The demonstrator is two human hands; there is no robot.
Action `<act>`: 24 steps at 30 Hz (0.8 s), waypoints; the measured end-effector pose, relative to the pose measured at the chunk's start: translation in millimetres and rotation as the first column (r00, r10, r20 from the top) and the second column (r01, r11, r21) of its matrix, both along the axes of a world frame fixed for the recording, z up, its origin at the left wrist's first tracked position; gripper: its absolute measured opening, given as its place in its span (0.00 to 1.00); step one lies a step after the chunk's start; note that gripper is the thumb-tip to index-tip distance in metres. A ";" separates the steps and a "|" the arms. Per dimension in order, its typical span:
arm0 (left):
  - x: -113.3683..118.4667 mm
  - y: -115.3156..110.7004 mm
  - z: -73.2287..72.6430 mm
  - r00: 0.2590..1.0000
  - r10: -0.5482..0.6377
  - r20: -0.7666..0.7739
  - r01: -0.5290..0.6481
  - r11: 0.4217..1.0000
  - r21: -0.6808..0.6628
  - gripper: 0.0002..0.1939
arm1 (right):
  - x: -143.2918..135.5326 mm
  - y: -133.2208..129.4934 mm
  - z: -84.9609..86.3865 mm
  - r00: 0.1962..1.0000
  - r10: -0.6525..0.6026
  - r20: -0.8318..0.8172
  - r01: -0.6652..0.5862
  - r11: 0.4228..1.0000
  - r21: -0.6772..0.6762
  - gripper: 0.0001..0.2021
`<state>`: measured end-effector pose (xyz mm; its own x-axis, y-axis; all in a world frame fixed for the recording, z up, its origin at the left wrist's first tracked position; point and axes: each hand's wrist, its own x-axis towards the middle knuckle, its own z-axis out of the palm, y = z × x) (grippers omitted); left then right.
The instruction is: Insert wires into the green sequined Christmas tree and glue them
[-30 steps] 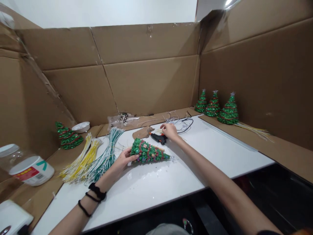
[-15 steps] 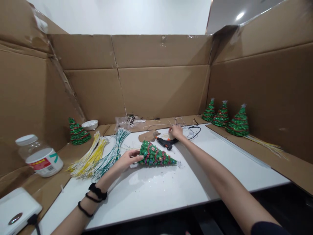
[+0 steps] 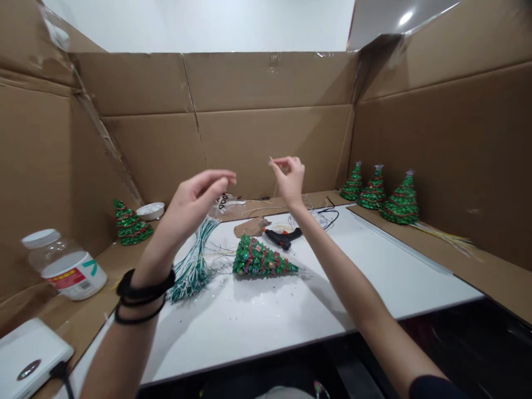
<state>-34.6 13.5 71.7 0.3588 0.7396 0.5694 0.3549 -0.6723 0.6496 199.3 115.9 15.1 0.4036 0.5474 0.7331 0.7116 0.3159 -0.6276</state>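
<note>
Both my hands are raised above the table, facing each other. My left hand (image 3: 197, 199) is pinched, thumb against fingers, and anything between them is too fine to make out. In my right hand (image 3: 290, 176), thumb and forefinger pinch a tiny, thin whitish piece (image 3: 271, 159). Below them a green beaded Christmas tree (image 3: 261, 259) with red garland lies on its side on the white board (image 3: 266, 321), tip to the right, thin wires coming out of its base. Behind it sits a black glue gun (image 3: 283, 238) with an orange nozzle.
A green-and-white wire bundle (image 3: 194, 266) lies left of the tree. Further left are a standing tree (image 3: 131, 224), a white bowl (image 3: 150, 210), a plastic jar (image 3: 66, 266) and a white device (image 3: 33, 354). Several trees (image 3: 399, 200) stand at right. Cardboard walls (image 3: 270, 133) enclose the table.
My left hand has let go of the tree and risen. My right hand has lifted from beside the glue gun, moving up and slightly left. The tree stays lying on the board.
</note>
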 end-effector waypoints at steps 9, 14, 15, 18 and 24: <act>68.8 -17.9 16.1 0.837 -0.261 0.481 0.230 0.965 0.124 0.10 | -68.9 -110.0 65.0 0.668 0.741 -0.074 -0.648 0.628 0.432 0.07; 64.8 -28.1 15.9 0.841 -0.236 0.487 0.218 0.971 0.093 0.05 | -55.6 -117.7 64.7 0.512 0.851 -0.113 -0.770 0.513 0.379 0.08; 63.3 -28.0 16.7 0.852 -0.234 0.468 0.215 0.972 0.095 0.05 | -52.9 -119.3 65.8 0.500 0.859 -0.112 -0.777 0.502 0.380 0.08; 59.3 -27.7 19.1 0.890 -0.247 0.383 0.248 0.968 0.048 0.08 | -46.6 -126.0 68.8 0.498 0.861 -0.100 -0.790 0.498 0.358 0.08; 54.9 -32.0 20.9 0.892 -0.320 0.320 0.349 0.936 -0.035 0.11 | -39.5 -129.8 67.8 0.464 0.883 -0.076 -0.842 0.466 0.272 0.11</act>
<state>20.3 -18.5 92.6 0.4143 0.6591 0.6277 -0.1053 -0.6503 0.7524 159.7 -13.9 82.9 -0.0718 0.5658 0.8214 -0.1087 0.8142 -0.5703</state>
